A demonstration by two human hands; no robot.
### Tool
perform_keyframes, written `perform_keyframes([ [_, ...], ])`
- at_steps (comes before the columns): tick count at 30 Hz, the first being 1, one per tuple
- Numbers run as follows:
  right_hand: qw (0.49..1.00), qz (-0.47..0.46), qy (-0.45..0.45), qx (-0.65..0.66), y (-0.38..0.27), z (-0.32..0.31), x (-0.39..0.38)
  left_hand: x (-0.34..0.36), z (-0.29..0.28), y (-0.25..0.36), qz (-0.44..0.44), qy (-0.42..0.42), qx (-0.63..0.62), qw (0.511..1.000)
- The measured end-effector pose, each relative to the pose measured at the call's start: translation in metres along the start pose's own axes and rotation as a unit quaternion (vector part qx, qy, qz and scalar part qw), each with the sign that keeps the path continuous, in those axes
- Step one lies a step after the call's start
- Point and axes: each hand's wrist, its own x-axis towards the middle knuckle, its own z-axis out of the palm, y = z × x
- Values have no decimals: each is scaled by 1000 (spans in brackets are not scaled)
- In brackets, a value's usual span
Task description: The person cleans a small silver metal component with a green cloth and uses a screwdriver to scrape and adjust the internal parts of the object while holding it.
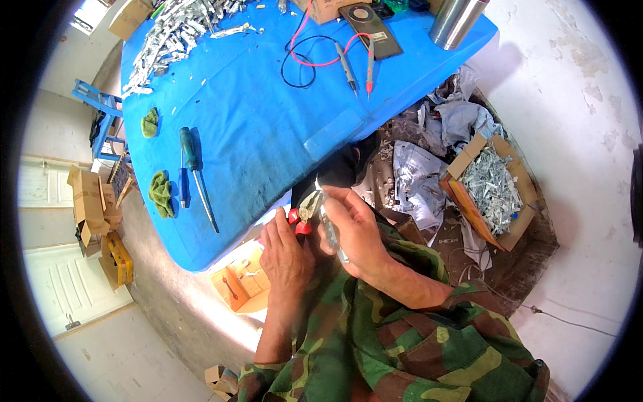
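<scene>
Left hand point(287, 253) is wrapped round red-handled pliers point(309, 208), right hand point(358, 234) pinches a slim clear part point(328, 226) at the pliers' head (can't tell from here if they bite it), both just off the blue table point(248, 134), screwdriver point(188, 147) lying on it, box point(467, 155) of silvery pieces off right.

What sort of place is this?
Likely a small workshop: a screwdriver, red and black test leads and a heap of silvery pieces lie on the blue-covered table.
</scene>
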Motion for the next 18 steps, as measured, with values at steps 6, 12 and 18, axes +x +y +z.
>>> perform_keyframes([
  [6, 994, -76, 33, -70, -3, -7, 10, -7, 2, 0, -19, 2, -11, 1000],
  [12, 923, -263, 40, -276, 2, -15, 15, -9, 2, 13, -65, -27, -34, 997],
  [18, 879, -314, 45, -357, 1, -13, 14, -12, 5, 18, -37, 5, -68, 997],
])
